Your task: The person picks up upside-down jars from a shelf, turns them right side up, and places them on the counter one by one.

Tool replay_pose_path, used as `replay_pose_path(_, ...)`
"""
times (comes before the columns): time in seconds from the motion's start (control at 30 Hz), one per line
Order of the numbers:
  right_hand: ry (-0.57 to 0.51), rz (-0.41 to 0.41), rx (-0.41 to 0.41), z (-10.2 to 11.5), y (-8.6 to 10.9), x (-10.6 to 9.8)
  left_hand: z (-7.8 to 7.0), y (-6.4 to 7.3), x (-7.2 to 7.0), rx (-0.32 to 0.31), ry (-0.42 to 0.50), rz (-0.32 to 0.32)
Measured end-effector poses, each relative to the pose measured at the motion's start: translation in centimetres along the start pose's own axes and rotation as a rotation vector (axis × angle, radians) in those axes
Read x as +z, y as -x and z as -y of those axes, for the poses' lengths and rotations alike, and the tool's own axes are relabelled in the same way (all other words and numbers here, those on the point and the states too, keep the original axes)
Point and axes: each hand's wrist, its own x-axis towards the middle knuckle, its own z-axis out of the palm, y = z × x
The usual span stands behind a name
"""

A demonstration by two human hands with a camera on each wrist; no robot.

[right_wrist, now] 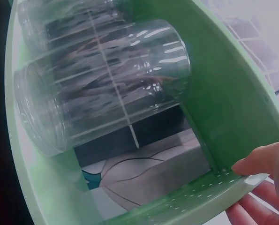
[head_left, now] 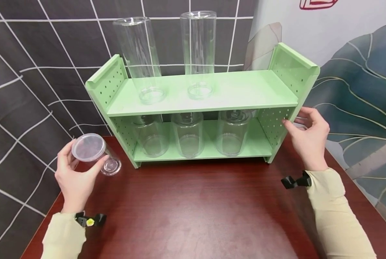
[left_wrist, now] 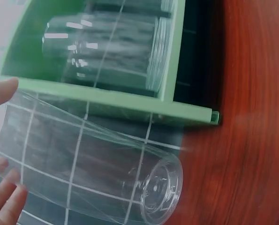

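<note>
1. Cream sleeves [head_left: 338, 212] lie nearest.
2. My left hand [head_left: 76, 178] pinches one clear jar [head_left: 95, 153], left of the rack [head_left: 248, 86]; my right hand [head_left: 310, 138] grips the rack's side.
3. Five jars [head_left: 187, 138] stand shelved; this one not yet.

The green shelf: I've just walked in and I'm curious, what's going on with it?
A person's left hand holds a clear jar beside the left end of the green shelf, while the right hand grips its right end. Two other jars stand on the top level and three more on the lower one.
</note>
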Motion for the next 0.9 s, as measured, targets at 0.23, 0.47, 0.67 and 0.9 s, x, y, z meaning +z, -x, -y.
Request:
replay_pose_path(0.23,0.069,-0.004,-0.036,0.1,0.2,0.0,3.8,-2.2,1.2,-0.150,0.013,0.035)
replay_pose_path(0.47,0.087,0.000,-0.059,0.8,0.6,0.0,6.4,-4.2,2.9,-0.307,0.071,0.079)
replay_pose_path(0.67,0.086,-0.001,-0.065,0.2,0.3,0.0,7.3,-5.0,4.2,-0.358,0.081,0.086)
replay_pose_path(0.9,0.094,0.005,-0.057,0.0,0.3,-0.1,8.2,-5.5,4.9,-0.404,0.020,0.109)
